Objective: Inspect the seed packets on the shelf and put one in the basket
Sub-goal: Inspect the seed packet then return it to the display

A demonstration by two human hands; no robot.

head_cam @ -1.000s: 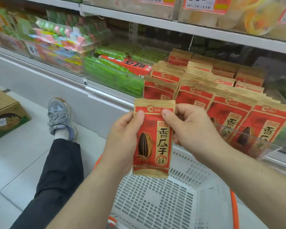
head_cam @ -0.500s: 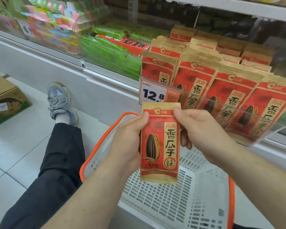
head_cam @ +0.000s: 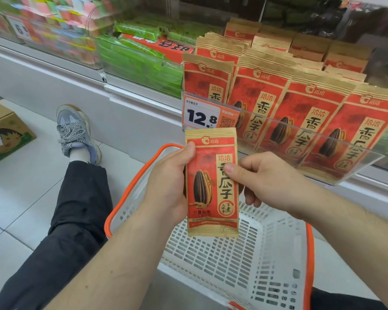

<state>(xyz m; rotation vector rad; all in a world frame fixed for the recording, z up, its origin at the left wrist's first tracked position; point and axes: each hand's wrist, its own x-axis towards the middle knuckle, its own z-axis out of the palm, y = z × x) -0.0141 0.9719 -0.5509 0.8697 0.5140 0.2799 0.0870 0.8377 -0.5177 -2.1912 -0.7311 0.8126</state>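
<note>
I see the red and tan paper seed packet [head_cam: 212,182] held upright, face toward me, printed with a dark striped sunflower seed and large black characters down its right side; its top and bottom seams are plain tan. It hangs in the air directly above the white slotted plastic basket with the orange rim [head_cam: 240,262], not touching it, with the basket's bottom bare where I can see it. Just behind the packet's top edge is the white and orange price tag reading 12.8 [head_cam: 207,116], clipped to the clear plastic shelf guard [head_cam: 323,153], and behind that guard stand rows of matching red seed packets on the shelf [head_cam: 305,117], leaning back and overlapping. To their left lie green wrapped packs [head_cam: 141,61] and a red box among them. On the white tiled floor are my outstretched leg in dark trousers [head_cam: 61,224], a grey laced sneaker [head_cam: 76,133] and a cardboard carton [head_cam: 3,130] at the far left. My left hand [head_cam: 166,186] grips the packet's left edge, thumb curled over the front near the top. My right hand [head_cam: 267,177] pinches the right edge, thumb on the front at mid-height, fingers curled behind.
</note>
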